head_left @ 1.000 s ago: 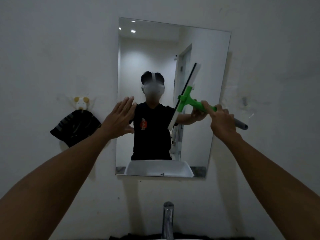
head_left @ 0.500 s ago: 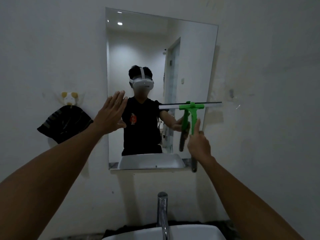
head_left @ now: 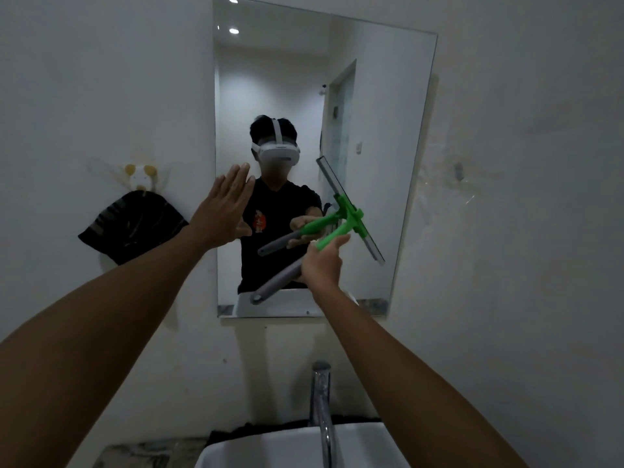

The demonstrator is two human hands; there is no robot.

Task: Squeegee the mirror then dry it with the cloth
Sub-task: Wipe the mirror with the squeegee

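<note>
A frameless rectangular mirror [head_left: 378, 106] hangs on the white wall. My right hand [head_left: 322, 266] grips a squeegee [head_left: 351, 216] with a green head and grey handle. Its blade lies diagonally on the glass in the lower right part, top end up-left, bottom end down-right. The grey handle points down-left. My left hand [head_left: 224, 211] is flat and open, fingers up, at the mirror's left edge. A dark cloth [head_left: 131, 228] hangs from a small wall hook left of the mirror.
A chrome tap [head_left: 322, 410] rises over a white basin [head_left: 297, 447] directly below the mirror. Something dark lies behind the basin. A pale hook [head_left: 140, 175] holds the cloth. A small fitting [head_left: 458, 171] sticks out of the wall right of the mirror.
The squeegee blade has turned from level to a steep diagonal, and the handle now points down-left. My left hand has stayed at the mirror's left edge. The view has tilted down slightly.
</note>
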